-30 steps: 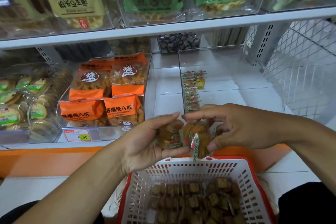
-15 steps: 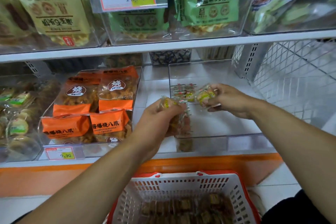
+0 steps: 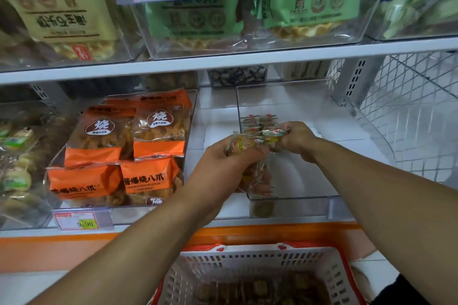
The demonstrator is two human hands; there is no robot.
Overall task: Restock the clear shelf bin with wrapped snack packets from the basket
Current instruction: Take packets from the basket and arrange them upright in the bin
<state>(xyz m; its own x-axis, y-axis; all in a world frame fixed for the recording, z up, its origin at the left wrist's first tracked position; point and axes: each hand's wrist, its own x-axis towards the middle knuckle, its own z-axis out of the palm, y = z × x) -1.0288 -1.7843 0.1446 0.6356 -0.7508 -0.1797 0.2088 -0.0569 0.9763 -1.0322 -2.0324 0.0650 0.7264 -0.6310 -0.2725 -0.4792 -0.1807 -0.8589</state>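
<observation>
Only a short row of wrapped snack packets (image 3: 257, 122) is lined up at the left wall of the clear shelf bin (image 3: 309, 181) at frame centre — more are gripped in the left hand (image 3: 223, 158) and pinched in the right hand (image 3: 295, 140), and many are left in the basket (image 3: 257, 267) at bottom centre.

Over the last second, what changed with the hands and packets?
Both hands rose from above the basket to the clear bin. The right hand brings a packet to the row along the bin's left wall; the left hand keeps its grip on a bunch. Orange bags unchanged.
</observation>
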